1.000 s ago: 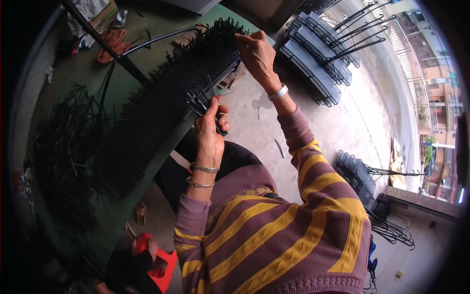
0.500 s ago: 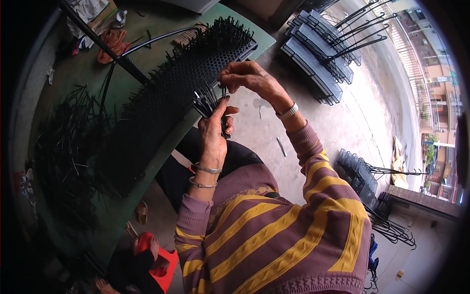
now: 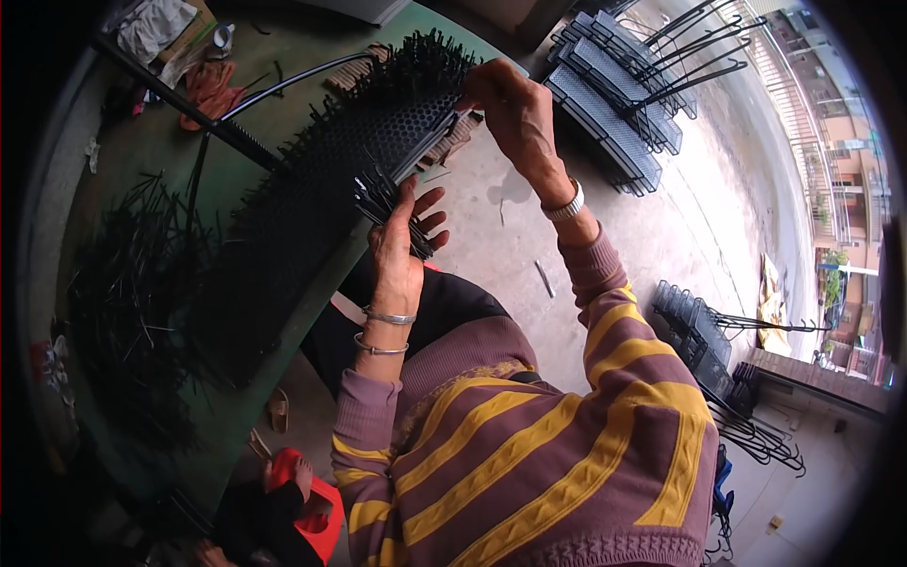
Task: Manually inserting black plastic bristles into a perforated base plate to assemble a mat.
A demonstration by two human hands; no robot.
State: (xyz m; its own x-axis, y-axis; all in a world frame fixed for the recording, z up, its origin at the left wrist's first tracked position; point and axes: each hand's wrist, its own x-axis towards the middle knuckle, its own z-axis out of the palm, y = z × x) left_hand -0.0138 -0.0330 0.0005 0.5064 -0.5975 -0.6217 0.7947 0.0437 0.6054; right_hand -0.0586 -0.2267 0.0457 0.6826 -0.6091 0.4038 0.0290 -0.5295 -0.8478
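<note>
Black, thin, stiff-looking strips in a fanned bundle point(image 3: 376, 195) stand in the left hand point(image 3: 397, 236), toward eleven o'clock from the middle of the view. The thumb presses along them, while the fingers spread half open and away; so light a hold probably lets single strips come out easily. Their tips point to eleven, close by the long black honeycomb-holed panel point(image 3: 406, 123), perhaps to spare the other hand a long reach.

That panel runs from twelve o'clock down toward nine on the green tabletop point(image 3: 231, 425), near its edge, likely so both hands can get at it. Dense black bristles point(image 3: 425, 57) line its far side. Past twelve, the right hand point(image 3: 518, 109) bends over the panel's upper end, fingers curled in together; whether they pinch a strip (the fingertips are dark and partly hidden) cannot be told.

At nine lies a tangled heap of loose black strips point(image 3: 142, 283), presumably set aside as supply. Black mesh trays with long hooked rods point(image 3: 600, 104) sit stacked at one-thirty, apparently to save floor room.
</note>
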